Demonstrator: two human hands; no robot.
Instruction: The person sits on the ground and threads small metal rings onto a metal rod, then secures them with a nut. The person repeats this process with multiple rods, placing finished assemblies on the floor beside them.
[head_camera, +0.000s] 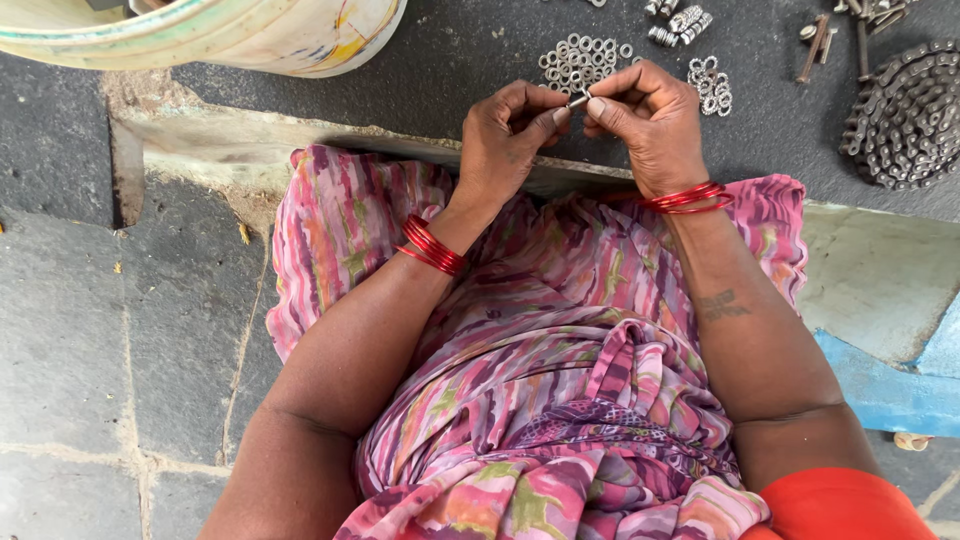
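Dark surface (480, 50) far of the lap carries the stock: chain coil (908, 115) far right, washer pile (582, 58) centre, smaller washer cluster (711, 85), a few finished-looking bolts (678, 22) beyond. Judged early: most washers loose, few pieces done.

Left hand (505, 135) and right hand (650, 120) meet over the surface's near edge; both grips pinch one small bolt (579, 99), silvery, mostly hidden by fingertips.

Shiny metal washers (583, 58) (silvery), glossy bangles (432, 246), rough stone floor (90, 330).
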